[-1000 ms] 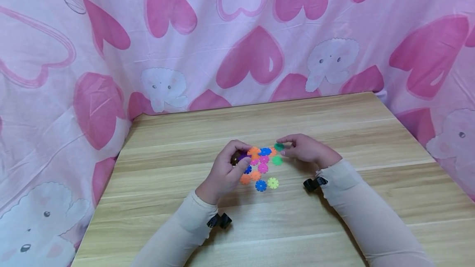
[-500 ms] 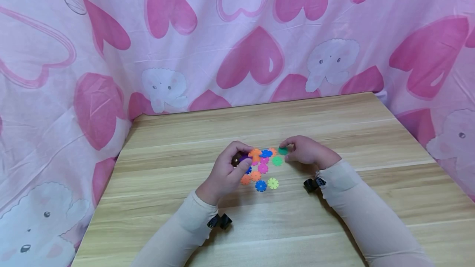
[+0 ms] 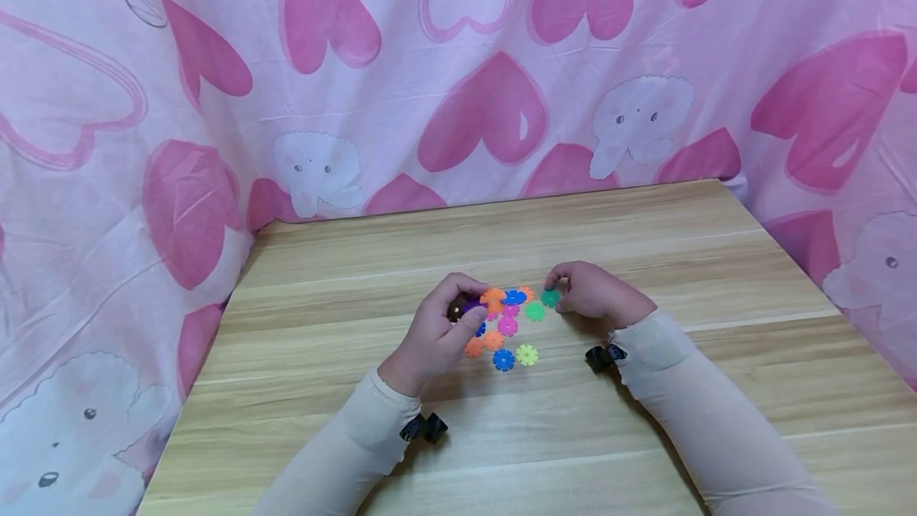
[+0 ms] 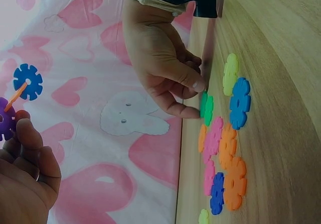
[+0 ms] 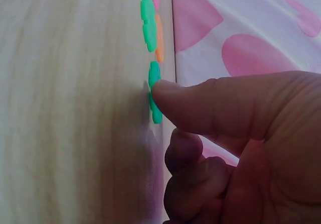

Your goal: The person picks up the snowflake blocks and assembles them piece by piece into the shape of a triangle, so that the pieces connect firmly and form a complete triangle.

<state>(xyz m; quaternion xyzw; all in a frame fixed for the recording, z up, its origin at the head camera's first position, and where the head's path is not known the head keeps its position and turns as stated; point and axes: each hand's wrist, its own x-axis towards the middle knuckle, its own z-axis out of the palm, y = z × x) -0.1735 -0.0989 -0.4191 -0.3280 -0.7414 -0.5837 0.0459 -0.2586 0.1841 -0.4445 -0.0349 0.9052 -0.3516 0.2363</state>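
Note:
My left hand [image 3: 433, 333] grips a joined piece of notched plastic snowflake discs. Its parts include a brown disc [image 3: 456, 309], an orange disc [image 3: 493, 300], a blue disc [image 3: 513, 298] and a purple disc [image 4: 6, 121]; the fingers cover some of it. In the left wrist view this piece is up off the table. At the right of the loose discs, my right hand [image 3: 595, 293] pinches a dark green snowflake disc [image 3: 550, 298] by its edge, close to the tabletop. The right wrist view has the thumb [image 5: 173, 96] against that disc.
Loose snowflake discs lie between the hands on the wooden table [image 3: 344, 325]: light green [image 3: 535, 311], pink [image 3: 508, 326], orange [image 3: 493, 339], blue [image 3: 504, 359] and yellow [image 3: 527, 354]. A pink heart-patterned cloth [image 3: 401, 102] hangs behind and along the sides.
The right hand has shifted slightly right and toward me with the dark green disc, away from the other discs. The disc has turned in the fingers. The left hand has barely moved.

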